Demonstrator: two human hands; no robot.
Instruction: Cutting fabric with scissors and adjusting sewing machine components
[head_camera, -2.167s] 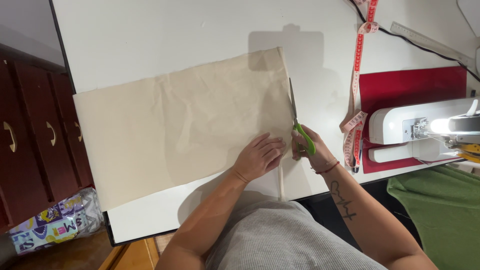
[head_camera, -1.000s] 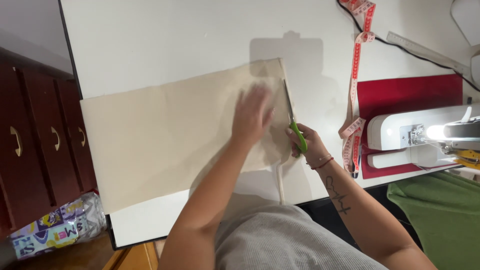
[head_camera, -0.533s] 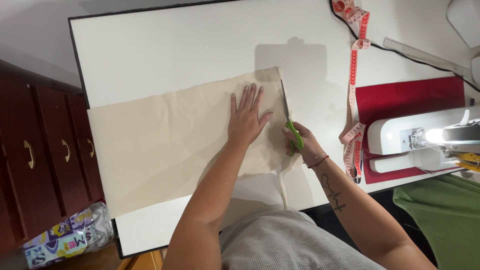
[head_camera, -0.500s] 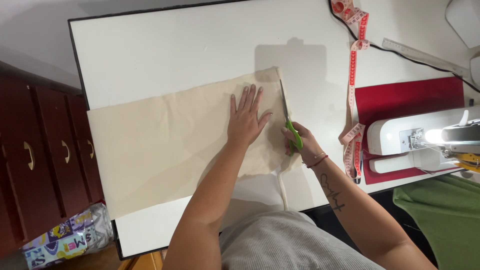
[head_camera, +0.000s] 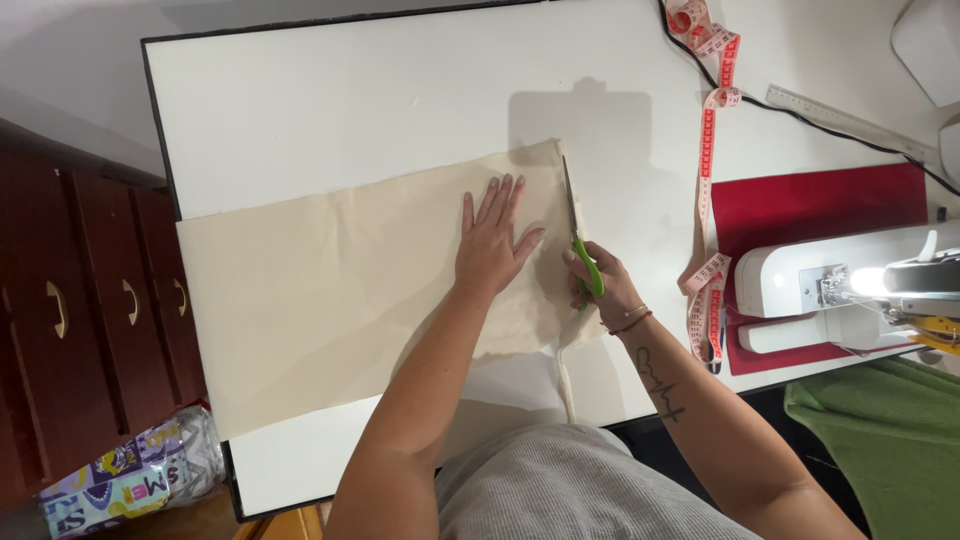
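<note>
A large beige piece of cloth (head_camera: 320, 290) lies flat on the white table (head_camera: 360, 90). My left hand (head_camera: 492, 240) presses flat on the cloth near its right edge, fingers spread. My right hand (head_camera: 603, 290) grips green-handled scissors (head_camera: 578, 235), whose blades point away from me along the cloth's right edge. A narrow cut strip of cloth (head_camera: 566, 370) hangs down toward the table's near edge below my right hand.
A red measuring tape (head_camera: 706, 170) runs down the table's right part. A red cloth (head_camera: 820, 210) lies under a white sewing machine (head_camera: 850, 290). A clear ruler (head_camera: 850, 122) and a black cable lie at the far right. Dark wooden drawers (head_camera: 90, 310) stand left.
My left hand has slid from the cloth's near part farther up and now lies flat beside the blades. The scissors have advanced away from me along the right edge.
</note>
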